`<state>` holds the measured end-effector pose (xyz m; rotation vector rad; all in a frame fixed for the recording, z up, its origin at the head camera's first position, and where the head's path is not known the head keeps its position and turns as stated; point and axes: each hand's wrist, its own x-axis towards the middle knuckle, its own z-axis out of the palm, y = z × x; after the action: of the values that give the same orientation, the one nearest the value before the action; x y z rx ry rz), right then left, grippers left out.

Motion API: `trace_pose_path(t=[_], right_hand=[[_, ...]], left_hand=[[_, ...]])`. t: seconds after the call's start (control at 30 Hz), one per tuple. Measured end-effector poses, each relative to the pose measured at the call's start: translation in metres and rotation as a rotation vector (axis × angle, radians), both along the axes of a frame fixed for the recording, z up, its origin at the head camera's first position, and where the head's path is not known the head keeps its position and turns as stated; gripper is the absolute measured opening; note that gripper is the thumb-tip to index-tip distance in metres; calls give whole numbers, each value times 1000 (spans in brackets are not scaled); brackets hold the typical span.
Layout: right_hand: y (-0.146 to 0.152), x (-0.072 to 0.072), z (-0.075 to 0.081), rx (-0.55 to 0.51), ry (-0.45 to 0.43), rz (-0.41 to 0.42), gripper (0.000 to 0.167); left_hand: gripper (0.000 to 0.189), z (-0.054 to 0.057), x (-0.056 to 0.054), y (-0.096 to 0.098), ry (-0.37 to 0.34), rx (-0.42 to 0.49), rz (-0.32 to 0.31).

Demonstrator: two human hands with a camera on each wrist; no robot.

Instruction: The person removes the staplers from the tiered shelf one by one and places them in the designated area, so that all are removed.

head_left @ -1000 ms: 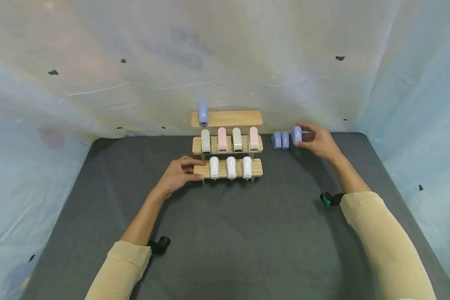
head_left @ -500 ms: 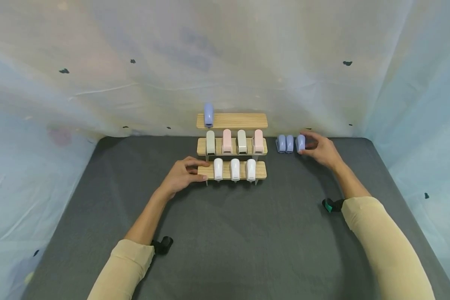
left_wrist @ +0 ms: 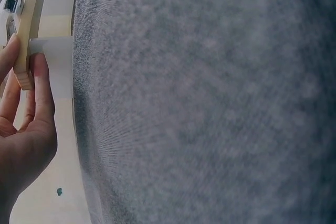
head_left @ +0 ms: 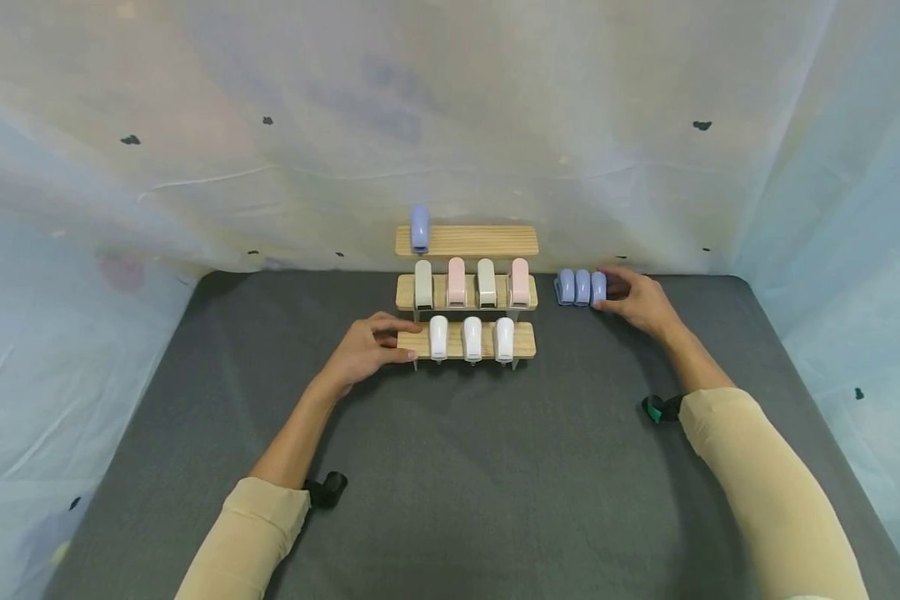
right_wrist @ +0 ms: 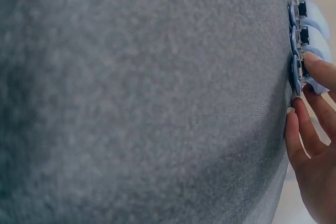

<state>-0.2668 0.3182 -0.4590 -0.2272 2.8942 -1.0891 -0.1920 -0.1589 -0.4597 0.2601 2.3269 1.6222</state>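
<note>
My right hand (head_left: 639, 302) pinches a small blue stapler (head_left: 598, 286) between thumb and fingers, at the right end of a close row of three on the dark table. The right wrist view shows the thumb on its near end, with the other blue staplers (right_wrist: 315, 40) lined up beyond. My left hand (head_left: 357, 353) grips the left end of the lowest wooden shelf (head_left: 525, 340), thumb and fingers on opposite faces of the board (left_wrist: 31, 14) in the left wrist view. Three white staplers (head_left: 472, 337) stand on that shelf.
Behind it, the middle shelf (head_left: 405, 292) bears green staplers (head_left: 423, 283) and pink staplers (head_left: 456, 281), alternating. The highest shelf (head_left: 480, 240) holds one blue stapler (head_left: 419, 227) at its left end. A pale curtain (head_left: 495, 117) hangs close behind the stand.
My right hand has slid its blue stapler left, closing the gap to the other two. My left hand keeps its grip on the shelf. The head view has shifted slightly.
</note>
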Motion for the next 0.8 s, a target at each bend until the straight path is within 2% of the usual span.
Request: trace_pose_path(t=[0.4,0.8], right_hand=[[-1,-1,0,17,3,2,69],[-3,1,2,48,3,10,73]], left_hand=[[38,3,0,1,-4,4,-5],[38,0,0,1,-9,-1,3]])
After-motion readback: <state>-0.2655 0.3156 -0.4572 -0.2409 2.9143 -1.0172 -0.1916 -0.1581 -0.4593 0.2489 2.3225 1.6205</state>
